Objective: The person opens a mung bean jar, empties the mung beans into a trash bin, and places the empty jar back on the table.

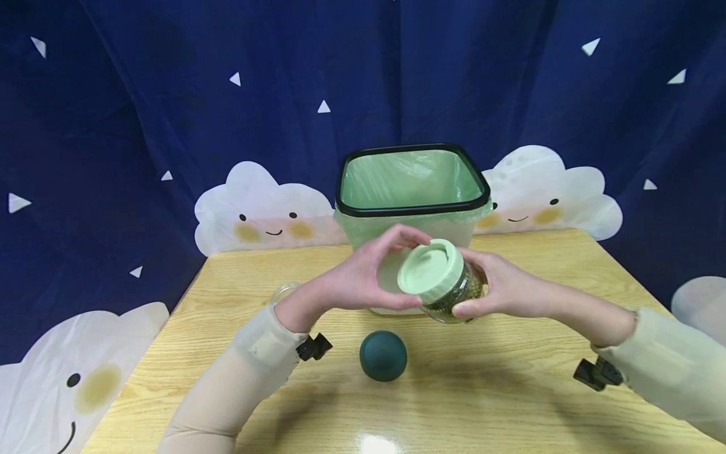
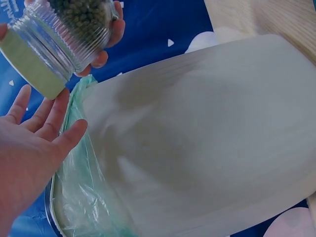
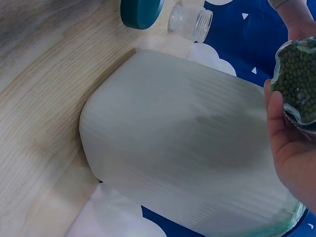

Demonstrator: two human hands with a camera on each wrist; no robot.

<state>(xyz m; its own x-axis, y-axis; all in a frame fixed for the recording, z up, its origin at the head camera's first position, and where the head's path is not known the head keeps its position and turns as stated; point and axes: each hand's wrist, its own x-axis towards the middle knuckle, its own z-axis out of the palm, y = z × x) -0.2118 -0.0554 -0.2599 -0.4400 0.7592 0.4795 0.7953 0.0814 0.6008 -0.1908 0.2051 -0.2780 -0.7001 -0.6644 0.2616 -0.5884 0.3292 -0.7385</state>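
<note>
In the head view, the right hand (image 1: 505,287) grips a glass jar (image 1: 469,287) of green beans around its body, tilted with its pale green lid (image 1: 430,268) toward the left hand (image 1: 360,272). The left hand's thumb and a finger touch opposite sides of this lid. The left wrist view shows the lid (image 2: 34,64) on the jar (image 2: 81,19) and the left hand (image 2: 32,143) with several fingers spread, a fingertip at the lid's edge. Beans fill the jar's end (image 3: 298,79) in the right wrist view, held by the right hand (image 3: 294,155).
Behind the hands stands a pale bin (image 1: 408,227) with a black rim and a green liner. A dark teal round lid (image 1: 383,356) lies on the wooden table (image 1: 454,403). A clear glass jar (image 3: 190,22) lies near the teal lid, partly hidden behind the left arm in the head view.
</note>
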